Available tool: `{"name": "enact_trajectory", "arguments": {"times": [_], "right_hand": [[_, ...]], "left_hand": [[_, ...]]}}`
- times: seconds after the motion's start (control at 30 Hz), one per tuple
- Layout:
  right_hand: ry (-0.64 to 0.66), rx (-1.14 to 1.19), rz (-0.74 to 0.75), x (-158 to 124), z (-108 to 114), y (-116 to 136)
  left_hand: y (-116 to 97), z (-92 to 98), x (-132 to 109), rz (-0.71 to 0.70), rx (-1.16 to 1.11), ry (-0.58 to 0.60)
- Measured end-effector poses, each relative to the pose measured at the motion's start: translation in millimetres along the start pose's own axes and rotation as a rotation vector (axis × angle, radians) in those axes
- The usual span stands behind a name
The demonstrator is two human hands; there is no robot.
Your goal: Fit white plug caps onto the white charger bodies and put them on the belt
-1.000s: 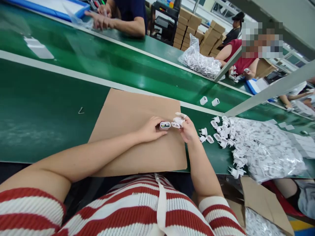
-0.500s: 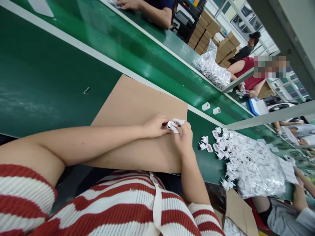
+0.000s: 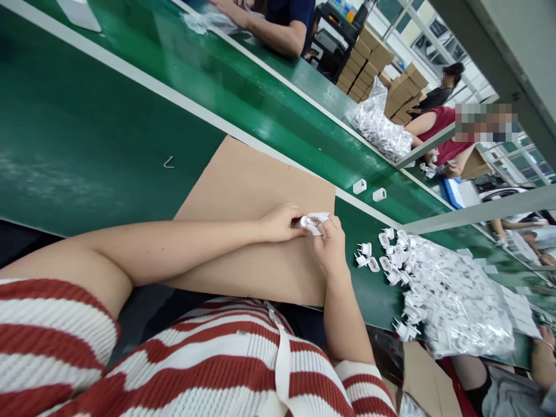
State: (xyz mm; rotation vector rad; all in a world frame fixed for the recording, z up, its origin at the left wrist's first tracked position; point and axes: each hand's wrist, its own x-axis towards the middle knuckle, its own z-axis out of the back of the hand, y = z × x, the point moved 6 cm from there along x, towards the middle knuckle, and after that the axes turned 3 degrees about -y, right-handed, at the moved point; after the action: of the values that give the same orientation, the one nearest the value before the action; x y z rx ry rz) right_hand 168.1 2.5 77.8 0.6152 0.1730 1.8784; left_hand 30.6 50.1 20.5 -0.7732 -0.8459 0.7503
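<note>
My left hand (image 3: 282, 223) pinches a small white plug housing (image 3: 306, 222) from the left, above a brown cardboard sheet (image 3: 260, 179). From the other side, the fingers of my right hand (image 3: 332, 246), some in white finger covers, close on the same piece. Fingers hide most of it, so its exact shape is unclear. Right of the cardboard, several loose white plug parts with pins (image 3: 367, 256) lie on the green table, close to a clear bag (image 3: 467, 298) packed with similar pieces.
Two white charger blocks (image 3: 359, 186) stand on the green strip (image 3: 278, 124) beyond the pale rail. A bent metal key (image 3: 168, 163) lies at left. A metal post (image 3: 478, 205) crosses at right. Co-workers sit across the line, near another filled bag (image 3: 380, 127).
The view has shifted slightly, so most things sit a little farther right. My fingers have closed in around the white piece, and its dark opening no longer shows.
</note>
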Motion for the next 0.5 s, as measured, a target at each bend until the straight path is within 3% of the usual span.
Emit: {"name": "enact_trajectory", "arguments": {"times": [0.37,0.5], "right_hand": [[0.166,-0.099,0.066,20,4,-2],[0.098,0.001,-0.027,18,-1,-12]], "left_hand": [[0,0.9,1,0.006,-0.013,0.027],[7,-0.5,3,0.035,0.008,0.006]]}}
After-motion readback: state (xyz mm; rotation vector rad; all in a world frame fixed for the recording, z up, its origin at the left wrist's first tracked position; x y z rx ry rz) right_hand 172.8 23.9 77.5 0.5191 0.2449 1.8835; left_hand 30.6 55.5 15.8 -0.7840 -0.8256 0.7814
